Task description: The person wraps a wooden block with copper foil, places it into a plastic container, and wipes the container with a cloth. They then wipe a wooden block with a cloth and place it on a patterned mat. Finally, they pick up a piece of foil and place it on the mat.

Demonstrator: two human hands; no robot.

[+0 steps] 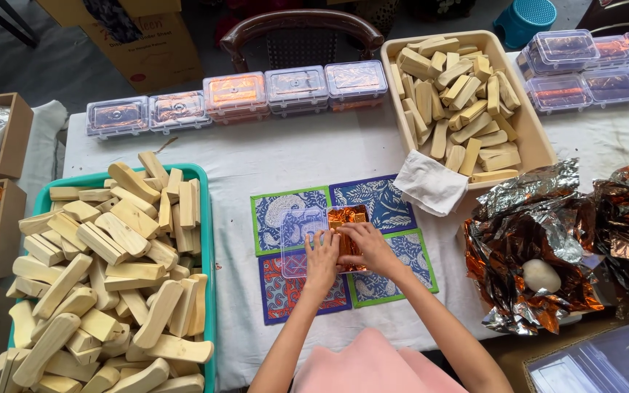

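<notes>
A small clear plastic box [351, 215] lined with orange foil lies open on a patterned blue mat [373, 196], its clear lid [296, 231] hinged out to the left. My left hand [321, 263] rests on the lid's lower right part. Fingers of my right hand [367, 246] press down into the foil-lined box. What lies under the fingers is hidden.
A green tray [207, 240] heaped with pale wooden blocks fills the left. A beige bin [540, 142] of similar blocks stands at the back right, a white cloth [431, 185] beside it. Closed clear boxes [238, 94] line the far edge. Crumpled foil sheets [547, 240] lie right.
</notes>
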